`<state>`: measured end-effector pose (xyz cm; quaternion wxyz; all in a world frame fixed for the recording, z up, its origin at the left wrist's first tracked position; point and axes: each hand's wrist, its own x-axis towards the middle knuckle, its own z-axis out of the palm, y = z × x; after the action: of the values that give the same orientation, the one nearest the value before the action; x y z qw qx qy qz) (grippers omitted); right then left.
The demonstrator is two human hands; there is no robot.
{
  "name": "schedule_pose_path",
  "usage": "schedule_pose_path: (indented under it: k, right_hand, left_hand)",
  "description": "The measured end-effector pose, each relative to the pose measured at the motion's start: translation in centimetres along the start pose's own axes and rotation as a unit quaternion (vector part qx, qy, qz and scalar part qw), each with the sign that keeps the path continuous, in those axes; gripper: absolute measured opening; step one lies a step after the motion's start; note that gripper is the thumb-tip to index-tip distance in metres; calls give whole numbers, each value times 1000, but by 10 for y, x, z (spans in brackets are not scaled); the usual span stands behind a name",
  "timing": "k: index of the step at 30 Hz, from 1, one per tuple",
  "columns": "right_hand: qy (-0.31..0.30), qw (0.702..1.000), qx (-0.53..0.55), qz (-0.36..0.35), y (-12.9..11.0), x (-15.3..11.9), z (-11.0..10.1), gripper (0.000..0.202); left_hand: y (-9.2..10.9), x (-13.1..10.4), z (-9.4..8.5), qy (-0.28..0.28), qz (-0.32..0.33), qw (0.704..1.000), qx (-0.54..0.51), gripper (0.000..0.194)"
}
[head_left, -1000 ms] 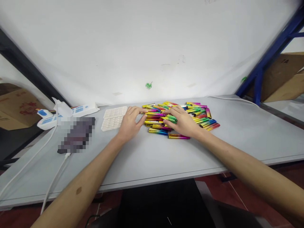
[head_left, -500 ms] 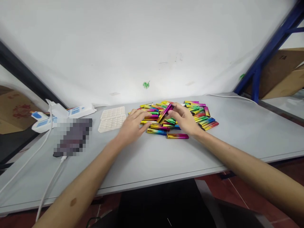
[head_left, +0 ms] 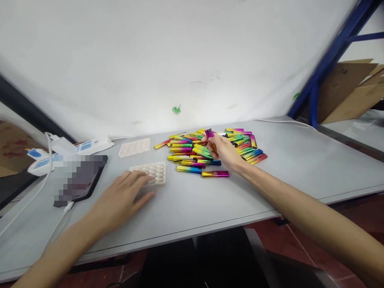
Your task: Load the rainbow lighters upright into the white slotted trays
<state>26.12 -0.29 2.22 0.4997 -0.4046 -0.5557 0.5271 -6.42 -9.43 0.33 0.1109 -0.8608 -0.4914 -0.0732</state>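
My left hand lies with fingers stretched over a white moulded tray with rows of small wells. Its fingertips rest on the tray's top; the thumb stands off the near edge. My right hand is closed around a shiny purple-and-gold lighter, raised a little above the pile, purple end up. Part of this lighter is hidden by the fingers. Below and around that hand spreads a loose pile of metallic lighters in gold, purple, green, blue and red. One gold-and-purple lighter lies at the pile's near edge.
A second white tray lies farther back on the grey table. At left are a blurred dark device with a white cable and a power strip. A white wall stands behind; cardboard boxes are at right.
My left hand has left the pile and moved left and nearer, onto a tray that now lies nearer, apart from the other. My right hand still holds the lighter, now more upright.
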Motion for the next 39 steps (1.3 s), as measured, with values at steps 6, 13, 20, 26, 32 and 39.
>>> schedule_pose_path:
  k: [6,13,20,26,32,39]
  right_hand:
    - [-5,998,52,20,3,2,-3,21]
    - [7,990,122,66,-1,2,-6,57]
    - [46,986,121,106,-9,0,-2,50]
    - [62,986,99,121,-12,-3,4,49]
    - [67,987,84,117,-6,-2,3,49]
    - [76,988,77,109,1,3,-3,51]
  left_hand:
    - [62,8,-15,22,158,987,-21,20]
    - [88,40,-6,25,170,985,-20,17]
    - [86,49,-4,38,184,980,-65,25]
    - [65,67,-14,69,124,979,-145,30]
    - [29,111,-4,126,4,974,-186,25]
    - [-9,109,28,179,-112,956,-202,23]
